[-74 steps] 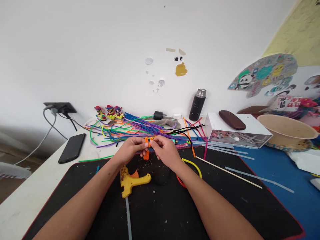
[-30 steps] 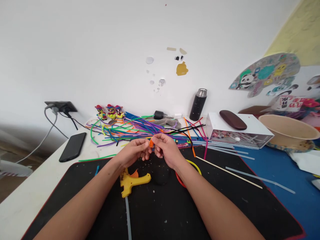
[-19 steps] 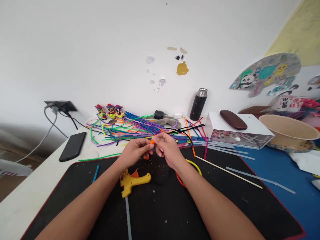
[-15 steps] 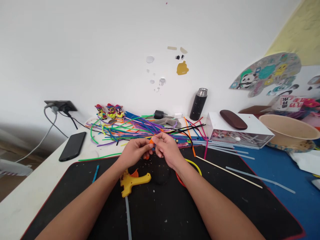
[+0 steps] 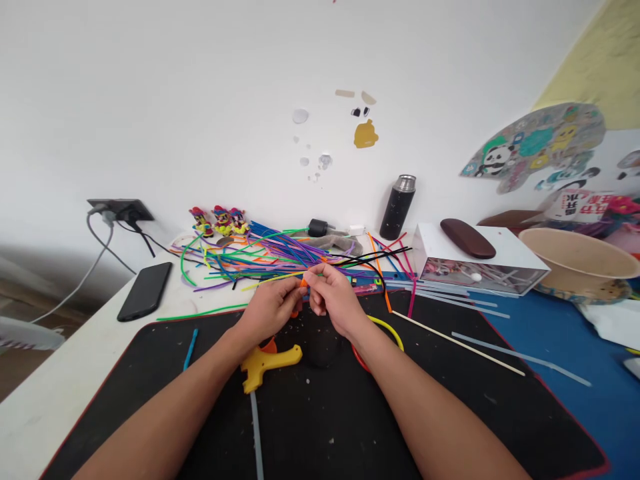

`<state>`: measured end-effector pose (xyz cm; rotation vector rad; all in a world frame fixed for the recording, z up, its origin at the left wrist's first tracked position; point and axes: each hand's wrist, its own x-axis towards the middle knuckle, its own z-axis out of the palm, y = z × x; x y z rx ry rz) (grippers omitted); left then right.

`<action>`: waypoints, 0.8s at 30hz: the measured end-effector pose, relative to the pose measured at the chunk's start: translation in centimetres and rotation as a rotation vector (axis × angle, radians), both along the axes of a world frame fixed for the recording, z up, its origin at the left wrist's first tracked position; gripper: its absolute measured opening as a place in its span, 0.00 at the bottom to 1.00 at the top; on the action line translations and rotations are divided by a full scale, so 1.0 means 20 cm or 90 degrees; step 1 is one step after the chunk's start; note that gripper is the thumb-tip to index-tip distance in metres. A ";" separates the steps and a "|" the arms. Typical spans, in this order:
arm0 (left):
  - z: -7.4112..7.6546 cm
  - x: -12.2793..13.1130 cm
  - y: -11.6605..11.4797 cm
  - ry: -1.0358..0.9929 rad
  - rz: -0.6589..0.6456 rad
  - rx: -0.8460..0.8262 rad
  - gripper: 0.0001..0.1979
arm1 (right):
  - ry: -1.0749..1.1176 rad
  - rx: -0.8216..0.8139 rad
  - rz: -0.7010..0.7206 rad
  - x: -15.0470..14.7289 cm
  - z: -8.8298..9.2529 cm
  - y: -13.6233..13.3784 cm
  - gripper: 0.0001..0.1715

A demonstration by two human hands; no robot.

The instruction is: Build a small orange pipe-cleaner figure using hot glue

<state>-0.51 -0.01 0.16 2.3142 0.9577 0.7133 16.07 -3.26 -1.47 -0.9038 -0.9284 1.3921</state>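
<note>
A small orange piece [image 5: 303,283] sits pinched between the fingertips of my left hand [image 5: 273,303] and my right hand [image 5: 334,297], which meet over the back of the black mat [image 5: 310,427]. Most of the piece is hidden by my fingers. Below my left wrist lies a yellow glue gun [image 5: 273,361] with a translucent glue stick [image 5: 257,433] trailing from it. Yellow [image 5: 393,328] and red curved stems show beside my right forearm. Just behind the hands spreads a pile of coloured fuzzy stems [image 5: 285,250].
A phone [image 5: 145,291] and a short blue piece [image 5: 191,349] lie left. Small figures [image 5: 220,221] stand behind the pile. To the right are a black bottle [image 5: 398,208], a white box [image 5: 480,267], a thin stick [image 5: 460,343], glue sticks [image 5: 520,358] and a beige bowl [image 5: 575,257].
The fingers of my left hand have curled in a little and now cover more of the orange piece. My right hand has barely moved.
</note>
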 end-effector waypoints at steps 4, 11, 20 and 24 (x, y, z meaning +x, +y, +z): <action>0.01 0.00 0.00 0.009 -0.011 0.016 0.17 | -0.029 0.005 0.026 0.00 0.00 0.00 0.24; 0.00 -0.02 0.01 0.009 -0.015 -0.001 0.18 | -0.021 0.021 0.007 -0.01 0.00 0.00 0.24; -0.01 0.02 0.00 -0.115 -0.010 -0.192 0.20 | 0.032 0.010 -0.031 -0.02 -0.01 0.01 0.24; -0.02 0.03 0.02 -0.265 -0.024 -0.399 0.22 | 0.036 0.014 -0.039 -0.01 0.00 0.01 0.24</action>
